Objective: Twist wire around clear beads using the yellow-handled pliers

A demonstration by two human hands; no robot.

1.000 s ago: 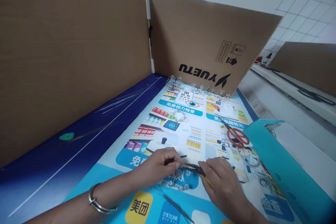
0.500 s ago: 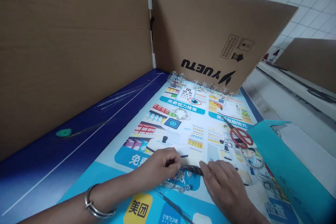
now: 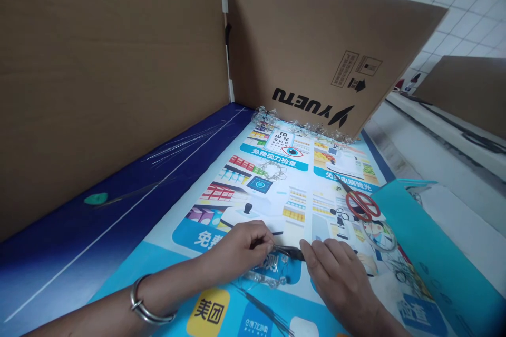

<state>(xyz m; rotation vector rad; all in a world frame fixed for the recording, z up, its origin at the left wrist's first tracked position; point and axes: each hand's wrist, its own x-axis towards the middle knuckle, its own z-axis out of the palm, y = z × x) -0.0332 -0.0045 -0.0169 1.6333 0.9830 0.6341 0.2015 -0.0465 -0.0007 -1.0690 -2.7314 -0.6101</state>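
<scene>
My right hand [image 3: 336,274] is wrapped round a pair of dark pliers [image 3: 291,252], whose jaws point left. At the tip of the jaws, my left hand [image 3: 253,245] pinches with thumb and finger; thin wire with clear beads seems to run from there, though the gripped end is too small to see well. Below the hands hangs or lies a string of clear beads [image 3: 272,280]. A bundle of thin dark wires [image 3: 263,305] rests on the printed sheet [image 3: 166,258] just under it. A silver bangle circles the left wrist.
Red-handled scissors [image 3: 361,205] lie to the right, near a round coil [image 3: 379,236] and a teal folder [image 3: 435,253]. Beaded wire pieces [image 3: 304,129] line the foot of the cardboard wall [image 3: 324,37]. A green object [image 3: 96,199] and clear strands sit at left.
Almost nothing differs. Both hands and the pliers keep their place, with only a very slight shift of the view.
</scene>
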